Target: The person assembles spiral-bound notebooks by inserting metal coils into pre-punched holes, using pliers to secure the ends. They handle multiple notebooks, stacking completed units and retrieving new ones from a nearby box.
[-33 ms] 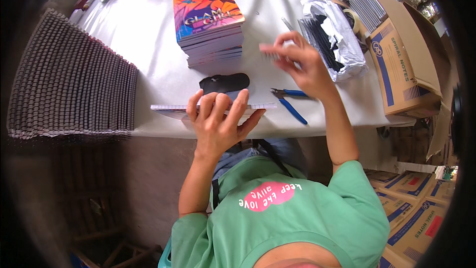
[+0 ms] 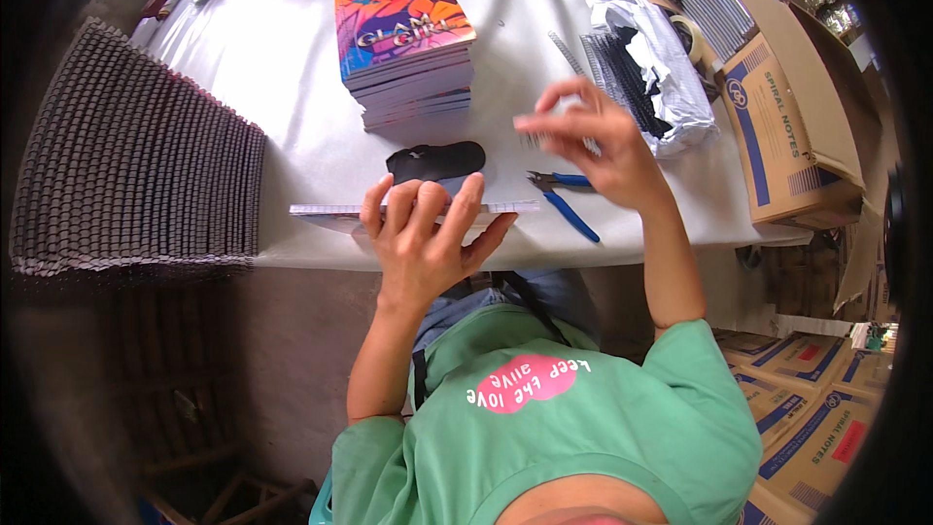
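Note:
My left hand is closed around a thin notebook, held on edge at the table's front with its punched edge up. My right hand is raised to the right of it, thumb and fingers pinched on what looks like a short spiral binding coil, blurred and mostly hidden. Another thin coil shows just beyond that hand. Blue-handled cutting pliers lie on the table below the right hand. Behind the notebook is a black, rounded flat item, partly covered by my left fingers.
A stack of colourful notebooks stands ahead, and a tall pile of spiral-bound notebooks at left. To the right are a white plastic pack of black coils, a tape roll and an open carton. More cartons sit lower right.
My right hand has moved slightly down and a little to the right, its fingers still pinched. The left hand and notebook stay in place; the whole view has shifted slightly.

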A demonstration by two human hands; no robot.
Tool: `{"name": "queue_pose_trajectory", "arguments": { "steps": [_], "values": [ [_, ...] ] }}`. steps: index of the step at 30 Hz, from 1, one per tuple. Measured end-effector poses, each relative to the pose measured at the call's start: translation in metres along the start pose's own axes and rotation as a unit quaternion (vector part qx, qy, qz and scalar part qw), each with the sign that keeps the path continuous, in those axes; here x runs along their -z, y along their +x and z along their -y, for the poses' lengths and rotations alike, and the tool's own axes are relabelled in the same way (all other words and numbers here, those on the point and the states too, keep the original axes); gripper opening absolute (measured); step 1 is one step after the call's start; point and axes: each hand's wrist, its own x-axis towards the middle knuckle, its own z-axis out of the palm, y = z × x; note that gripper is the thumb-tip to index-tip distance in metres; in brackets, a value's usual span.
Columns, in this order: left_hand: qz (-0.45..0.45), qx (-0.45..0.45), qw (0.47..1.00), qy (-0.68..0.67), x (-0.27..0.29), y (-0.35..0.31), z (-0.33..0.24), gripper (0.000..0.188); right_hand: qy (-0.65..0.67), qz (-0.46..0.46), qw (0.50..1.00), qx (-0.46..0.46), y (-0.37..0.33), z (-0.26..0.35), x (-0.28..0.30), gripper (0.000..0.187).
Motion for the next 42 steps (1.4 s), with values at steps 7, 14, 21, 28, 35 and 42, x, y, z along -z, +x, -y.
{"name": "queue_pose_trajectory", "arguments": {
  "steps": [7,14,21,28,35,42],
  "values": [
    [-0.004,0.016,1.0,-0.016,-0.004,0.007,-0.003,0.035,0.117,0.015,0.993,-0.026,-0.033,0.008,0.0,0.025],
    [0.01,0.023,0.999,-0.024,-0.001,0.01,-0.003,0.035,0.165,0.009,0.986,-0.004,-0.026,0.008,-0.009,0.025],
    [0.011,0.036,0.998,-0.047,0.003,0.012,-0.006,0.026,0.196,0.093,0.976,-0.028,-0.022,0.004,0.003,0.028],
    [0.018,0.052,0.996,-0.075,0.005,0.011,-0.011,0.026,0.103,0.144,0.984,0.036,-0.026,0.013,0.015,0.032],
    [-0.01,0.059,0.998,-0.025,-0.005,0.009,-0.011,0.03,0.091,0.194,0.966,-0.147,-0.025,0.027,0.013,0.025],
    [-0.065,0.087,0.994,-0.002,-0.016,0.002,-0.014,0.04,0.001,-0.009,0.999,-0.048,-0.041,0.032,-0.004,0.037]
  ]
}}
